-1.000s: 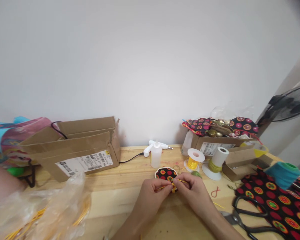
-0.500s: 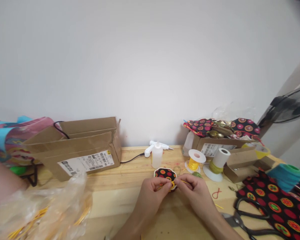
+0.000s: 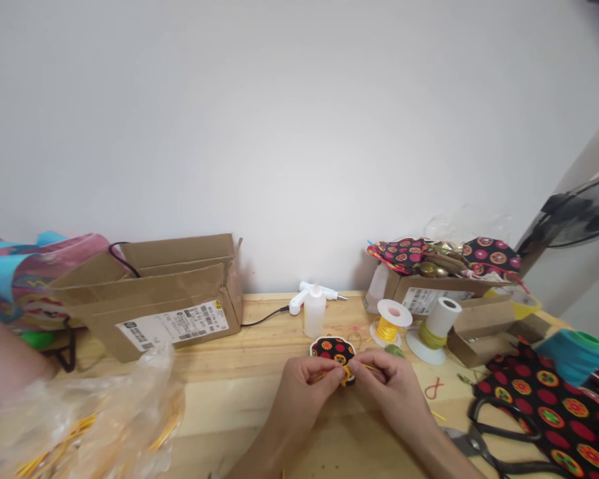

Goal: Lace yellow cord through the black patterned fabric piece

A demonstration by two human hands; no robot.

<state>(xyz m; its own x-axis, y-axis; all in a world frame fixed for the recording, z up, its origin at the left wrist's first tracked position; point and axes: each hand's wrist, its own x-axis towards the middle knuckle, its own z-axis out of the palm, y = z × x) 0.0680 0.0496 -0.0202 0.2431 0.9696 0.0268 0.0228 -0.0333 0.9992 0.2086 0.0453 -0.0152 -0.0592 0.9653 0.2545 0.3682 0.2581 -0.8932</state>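
The left hand and right hand each pinch the yellow cord between thumb and forefinger. Its bunched part lies between their fingertips, over the lower edge of the patch, which shows just beyond both hands.

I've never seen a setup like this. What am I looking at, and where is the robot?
There is no robot here: these are a person's own bare hands, seen by a camera worn on their head, looking forward and down. The left hand and the right hand pinch a thin yellow cord near a small patterned patch; whether they grip the patch too, I can't tell. On the wooden table beyond stand a white bottle and two spools of cord. To the right are scissors and patterned fabric; to the left, a cardboard box and a plastic bag.
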